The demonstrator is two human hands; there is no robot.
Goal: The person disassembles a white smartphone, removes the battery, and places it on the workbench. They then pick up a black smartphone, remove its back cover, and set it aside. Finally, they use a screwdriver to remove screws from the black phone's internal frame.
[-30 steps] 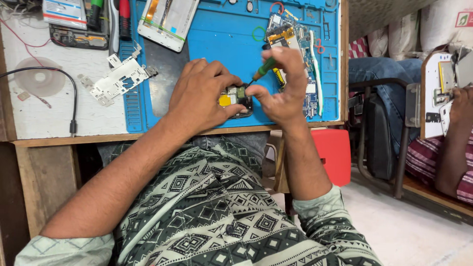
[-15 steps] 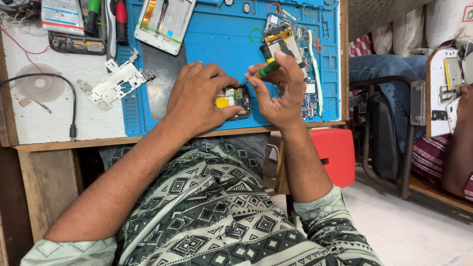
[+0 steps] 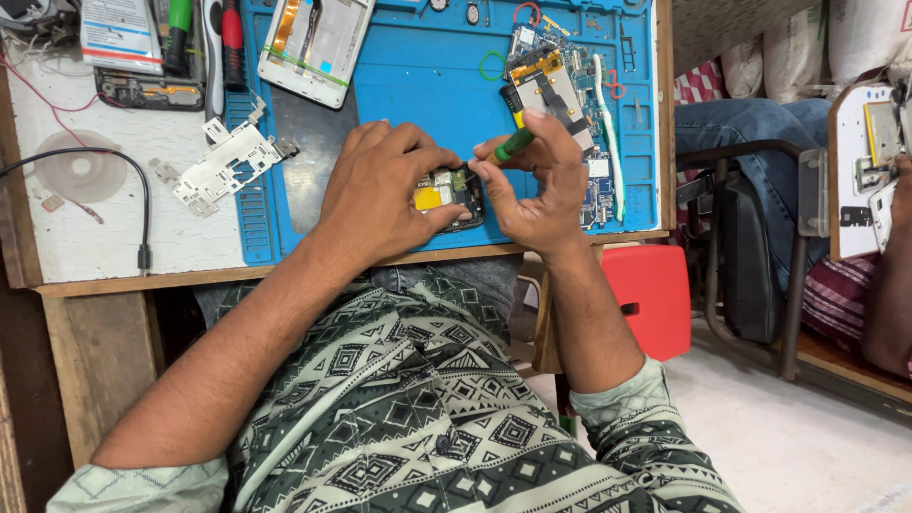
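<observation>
One head-worn camera looks steeply down from close above the person's lap, facing the far bench, with floor at the right

Left hand curled, fingers pinching; right hand gripping, thumb raised

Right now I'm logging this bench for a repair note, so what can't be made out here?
- Head view: screwdriver tip, hidden behind the right hand.
- Small circuit board, largely covered by the left hand.
- White phone frame, cut by the top edge.
- Parts on the blue mat: too small.
</observation>
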